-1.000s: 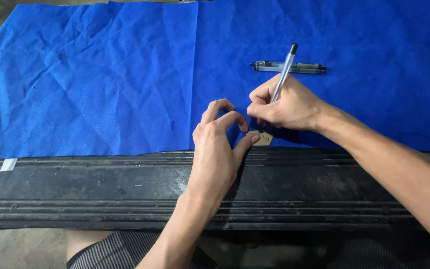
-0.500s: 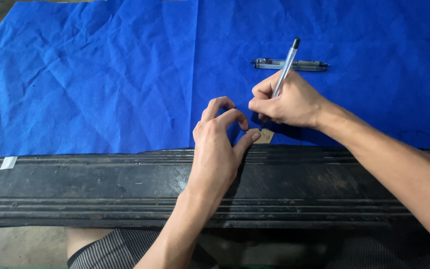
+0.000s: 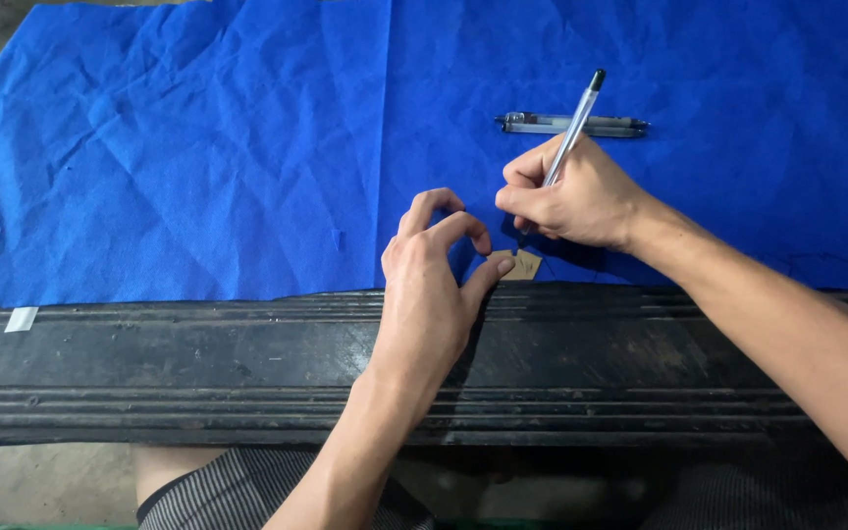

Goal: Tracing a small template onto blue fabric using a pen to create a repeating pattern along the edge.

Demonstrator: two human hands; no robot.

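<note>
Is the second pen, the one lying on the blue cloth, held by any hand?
No, the second pen lies alone on the blue cloth, beyond the right hand.
</note>
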